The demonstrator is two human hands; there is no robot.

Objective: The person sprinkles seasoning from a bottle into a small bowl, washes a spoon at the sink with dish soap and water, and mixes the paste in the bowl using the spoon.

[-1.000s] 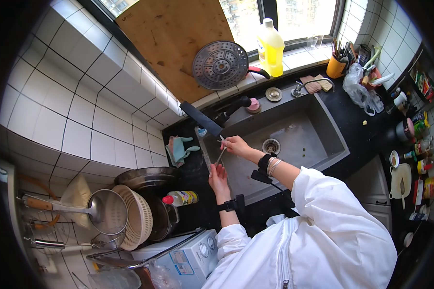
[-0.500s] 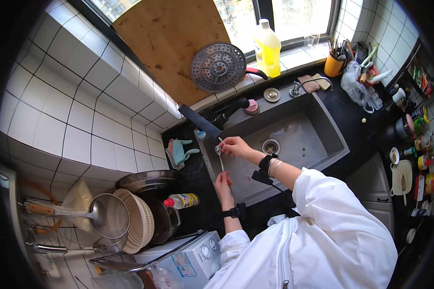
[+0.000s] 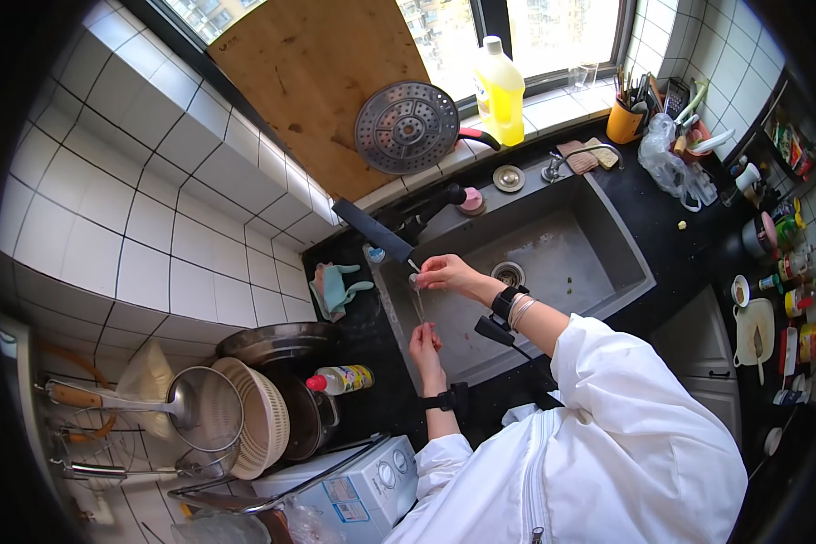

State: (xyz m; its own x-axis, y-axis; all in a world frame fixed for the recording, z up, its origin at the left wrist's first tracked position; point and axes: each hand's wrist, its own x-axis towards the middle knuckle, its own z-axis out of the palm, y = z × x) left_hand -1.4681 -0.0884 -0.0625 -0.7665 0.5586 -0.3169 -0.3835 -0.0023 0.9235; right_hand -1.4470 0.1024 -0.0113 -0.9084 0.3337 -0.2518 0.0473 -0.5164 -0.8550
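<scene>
Over the left side of the grey sink, a slim metal spoon is held between both hands, its bowl end up. My left hand is closed around the lower end of its handle. Fingers of my right hand pinch at the bowl end and partly cover it. Just beyond the right fingertips, a dark, flat, bar-shaped object reaches over the sink's corner. A black object with a thin rod shows beneath my right wrist.
Along the back stand a faucet, a drain strainer and a yellow liquid bottle. To the left lie pale blue gloves and a red-capped bottle. A perforated steamer plate leans on a wooden board.
Both hands stay on the spoon. The spoon has turned slightly, so its bowl looks narrower now. My left hand has shifted a little to the right, and the view has moved slightly.
</scene>
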